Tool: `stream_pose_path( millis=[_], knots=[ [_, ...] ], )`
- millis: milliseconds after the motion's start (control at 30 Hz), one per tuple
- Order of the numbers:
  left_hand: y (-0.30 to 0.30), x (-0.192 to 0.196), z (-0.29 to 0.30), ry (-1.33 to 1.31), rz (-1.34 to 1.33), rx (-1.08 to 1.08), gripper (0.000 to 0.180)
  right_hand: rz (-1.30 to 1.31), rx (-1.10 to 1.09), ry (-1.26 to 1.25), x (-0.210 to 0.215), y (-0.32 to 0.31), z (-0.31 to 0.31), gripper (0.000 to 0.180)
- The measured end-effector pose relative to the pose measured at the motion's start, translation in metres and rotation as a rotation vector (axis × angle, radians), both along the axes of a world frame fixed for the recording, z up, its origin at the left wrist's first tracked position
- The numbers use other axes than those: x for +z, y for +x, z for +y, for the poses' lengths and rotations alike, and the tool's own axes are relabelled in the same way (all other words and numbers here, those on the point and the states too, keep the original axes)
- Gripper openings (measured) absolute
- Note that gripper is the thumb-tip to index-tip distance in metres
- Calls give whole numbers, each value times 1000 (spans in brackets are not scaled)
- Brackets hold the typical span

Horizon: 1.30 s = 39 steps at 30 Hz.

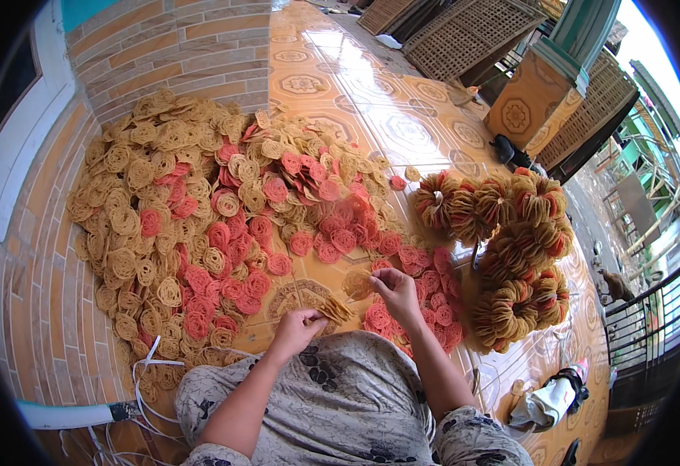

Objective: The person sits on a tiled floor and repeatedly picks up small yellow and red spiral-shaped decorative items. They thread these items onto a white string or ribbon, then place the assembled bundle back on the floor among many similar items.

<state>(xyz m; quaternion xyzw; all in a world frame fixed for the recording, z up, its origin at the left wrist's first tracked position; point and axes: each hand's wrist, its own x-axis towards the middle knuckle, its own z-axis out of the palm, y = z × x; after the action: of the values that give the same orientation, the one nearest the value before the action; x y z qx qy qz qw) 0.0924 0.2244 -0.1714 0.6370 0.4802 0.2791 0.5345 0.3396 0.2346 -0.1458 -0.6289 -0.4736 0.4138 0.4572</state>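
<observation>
My left hand (299, 332) pinches a small stack of yellow crackers (335, 310), thin, round and lacy, held edge-on above my lap. Just right of it, my right hand (398, 295) grips one yellow cracker (358, 284) between thumb and fingertips, slightly apart from the stack. A large heap of yellow crackers (126, 256) spreads in front of me and to my left. Pink crackers (235, 247) are mixed through its middle. More pink crackers (437, 299) lie on the floor beside and beneath my right forearm.
Threaded bundles of yellow and pink crackers (503, 307) sit at the right. White strips (149, 365) trail at lower left. A white bag (540, 405) lies lower right, near a black railing (650, 318). Woven racks (472, 39) lean beyond a tiled pillar (526, 101). A brick-patterned wall (177, 50) borders the heap.
</observation>
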Motion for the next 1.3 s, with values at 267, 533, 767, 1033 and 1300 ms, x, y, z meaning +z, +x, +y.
stream_pose_path(
  millis=[267,533,767,1033,1300],
  knots=[
    [4,-5,-2,-152,-173,24,22,-113,-67,51,9,-9,-3,18],
    [5,-14,-3,-146,-217,50,19,-244,454,170,28,-11,-18,24],
    [1,-16,-1,-173,-144,72,20,-952,-178,-73,-23,81,25,77],
    [-5,-8,4,-158,-94,81,20,-589,12,-187,-34,115,49,48],
    [-5,-11,5,-108,-108,61,20,-676,290,-296,12,125,8,34]
  ],
)
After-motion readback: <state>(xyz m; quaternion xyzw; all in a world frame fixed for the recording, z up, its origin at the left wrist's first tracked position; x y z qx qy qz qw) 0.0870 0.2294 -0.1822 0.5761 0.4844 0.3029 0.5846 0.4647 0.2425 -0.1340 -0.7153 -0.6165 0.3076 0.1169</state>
